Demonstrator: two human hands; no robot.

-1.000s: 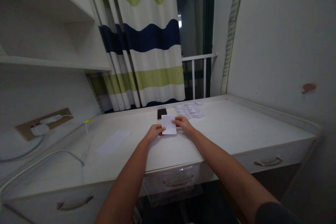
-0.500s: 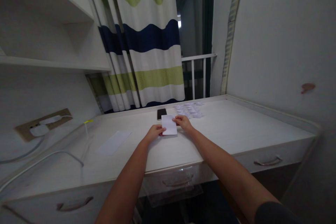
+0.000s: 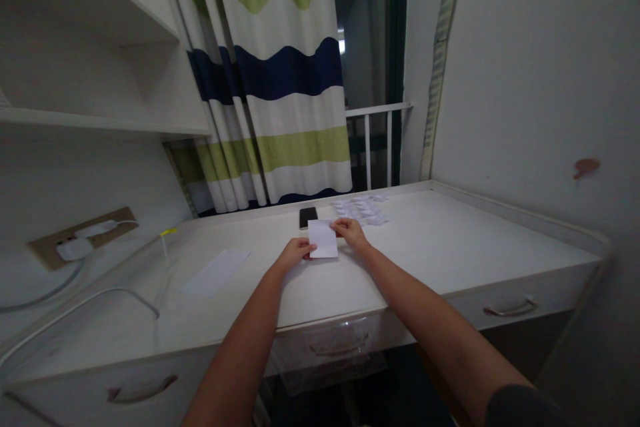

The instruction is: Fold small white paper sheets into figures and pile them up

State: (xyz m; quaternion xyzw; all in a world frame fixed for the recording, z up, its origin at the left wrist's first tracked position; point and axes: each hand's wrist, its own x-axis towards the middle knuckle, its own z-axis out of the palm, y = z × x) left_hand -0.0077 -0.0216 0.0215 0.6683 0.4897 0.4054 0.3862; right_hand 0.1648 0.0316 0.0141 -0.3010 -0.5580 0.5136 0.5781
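Not much moved. The rectangular white paper sheet (image 3: pixel 323 239) sits a touch further right than in the first frame, and its tilt looks slightly different. The person's right hand (image 3: pixel 351 233) has crept a little up and to the right, now at the sheet's upper right corner. The left hand (image 3: pixel 296 255) has dropped slightly along the sheet's left edge. Head view also shifted between the first and middle frames: the green, white and navy striped fabric curtain (image 3: pixel 280 80) and white metal railing (image 3: pixel 379 108) sit a bit more level now. Middle frame to now, almost no change, only small hand shifts.
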